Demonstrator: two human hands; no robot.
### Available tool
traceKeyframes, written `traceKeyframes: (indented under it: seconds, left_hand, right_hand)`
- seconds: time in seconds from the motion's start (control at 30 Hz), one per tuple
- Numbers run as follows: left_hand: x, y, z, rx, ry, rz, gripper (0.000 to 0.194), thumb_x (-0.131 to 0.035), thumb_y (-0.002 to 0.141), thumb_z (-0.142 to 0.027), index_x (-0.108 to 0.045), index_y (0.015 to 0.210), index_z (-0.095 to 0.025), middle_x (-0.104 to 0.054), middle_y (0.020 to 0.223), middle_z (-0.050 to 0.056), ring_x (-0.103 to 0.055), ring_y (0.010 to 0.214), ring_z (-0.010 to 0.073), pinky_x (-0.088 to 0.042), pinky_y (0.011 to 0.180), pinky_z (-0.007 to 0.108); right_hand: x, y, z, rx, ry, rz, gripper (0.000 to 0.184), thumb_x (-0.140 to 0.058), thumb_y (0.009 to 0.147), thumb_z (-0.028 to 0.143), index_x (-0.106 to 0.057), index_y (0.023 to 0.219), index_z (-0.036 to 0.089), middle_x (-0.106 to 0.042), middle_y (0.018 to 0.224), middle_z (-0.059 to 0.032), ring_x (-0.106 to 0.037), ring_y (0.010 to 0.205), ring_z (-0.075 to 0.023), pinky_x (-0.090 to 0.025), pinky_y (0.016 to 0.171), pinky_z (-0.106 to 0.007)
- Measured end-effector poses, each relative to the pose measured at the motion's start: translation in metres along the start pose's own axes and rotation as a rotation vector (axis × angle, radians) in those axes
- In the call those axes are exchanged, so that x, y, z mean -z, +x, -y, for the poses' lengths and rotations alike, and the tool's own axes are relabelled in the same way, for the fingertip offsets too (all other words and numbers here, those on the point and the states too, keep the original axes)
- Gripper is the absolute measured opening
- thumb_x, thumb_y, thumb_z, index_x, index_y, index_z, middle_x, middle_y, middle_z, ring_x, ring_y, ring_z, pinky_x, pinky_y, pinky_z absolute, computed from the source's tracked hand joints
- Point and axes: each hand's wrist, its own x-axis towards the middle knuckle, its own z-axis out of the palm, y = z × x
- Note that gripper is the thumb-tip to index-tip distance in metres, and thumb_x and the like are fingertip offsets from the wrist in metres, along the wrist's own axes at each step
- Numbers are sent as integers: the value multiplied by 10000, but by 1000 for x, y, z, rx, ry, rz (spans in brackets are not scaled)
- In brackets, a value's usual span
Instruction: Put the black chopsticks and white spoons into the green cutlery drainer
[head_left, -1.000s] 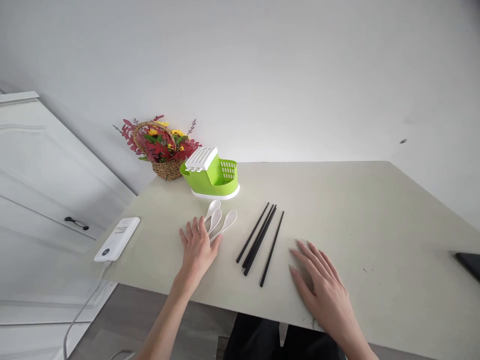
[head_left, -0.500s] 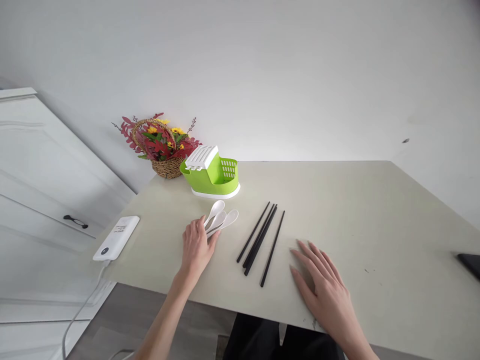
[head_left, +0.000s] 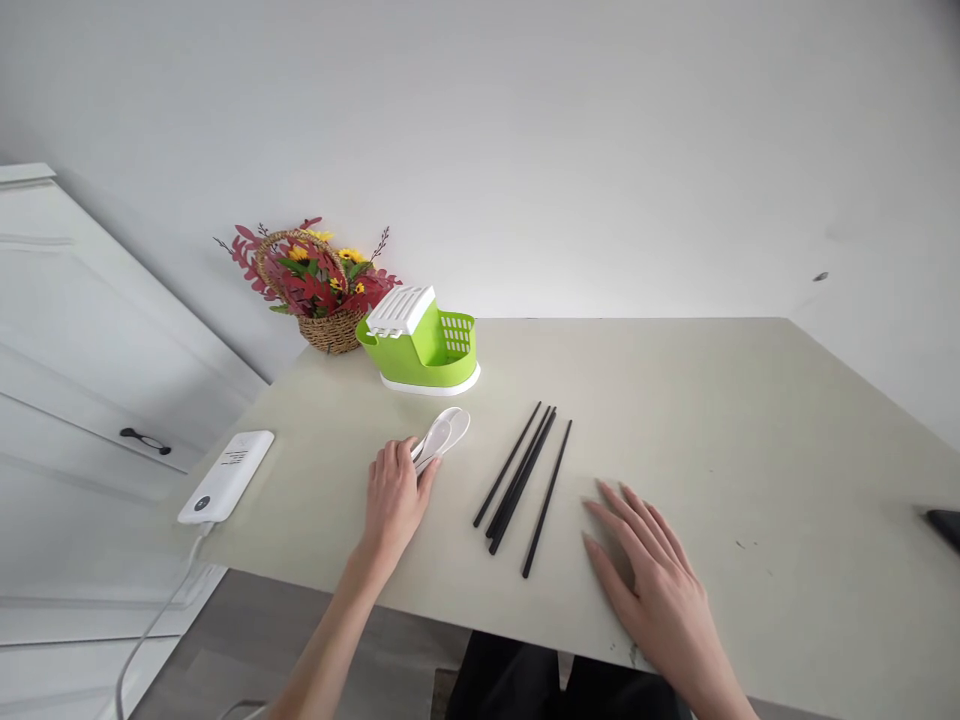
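My left hand (head_left: 394,495) is curled round the handles of the white spoons (head_left: 445,432), whose bowls are bunched together and point toward the green cutlery holder (head_left: 420,345). Several black chopsticks (head_left: 523,478) lie loosely side by side on the table just right of the spoons. My right hand (head_left: 651,580) lies flat on the beige table (head_left: 675,420) to the right of the chopsticks, fingers stretched out and holding nothing.
A wicker basket of red and yellow flowers (head_left: 315,285) stands behind the holder against the wall. A white power bank (head_left: 225,475) with a cable lies at the table's left edge. A dark object (head_left: 946,524) shows at the right edge. A white cabinet (head_left: 90,400) stands left.
My left hand went from lying flat over the spoon handles to closing round them, and the three spread spoons have been gathered into one bunch. My right hand has stayed still.
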Motion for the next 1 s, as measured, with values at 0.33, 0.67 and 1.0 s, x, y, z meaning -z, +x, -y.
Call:
traceKeyframes:
  seconds: [0.33, 0.67, 1.0]
  left_hand:
    - [3, -2, -8, -31, 18, 24, 308, -396, 1107, -378, -581, 1219, -158, -686, 999, 121, -685, 930, 294, -531, 826, 397]
    - [15, -3, -19, 15, 34, 129, 293, -335, 1134, -374, -567, 1107, -197, -685, 932, 62, -696, 759, 217, -417, 579, 290]
    - [48, -1, -133, -221, -183, 253, 290, -300, 1145, -366, -524, 1037, -217, -685, 938, 30, -693, 720, 180, -413, 541, 278]
  right_hand:
    - [1, 0, 2, -5, 6, -2, 494, -433, 1097, 502, -527, 1553, 337, -459, 1663, 13, -378, 1568, -301, -400, 1259, -579]
    - [1, 2, 2, 8, 24, -14, 501, -446, 1096, 495, -520, 1562, 324, -461, 1662, 4, -378, 1567, -308, -413, 1244, -594]
    - [3, 2, 3, -33, 137, -84, 499, -478, 1089, 467, -511, 1551, 283, -519, 1624, -63, -451, 1525, -310, -417, 1231, -587]
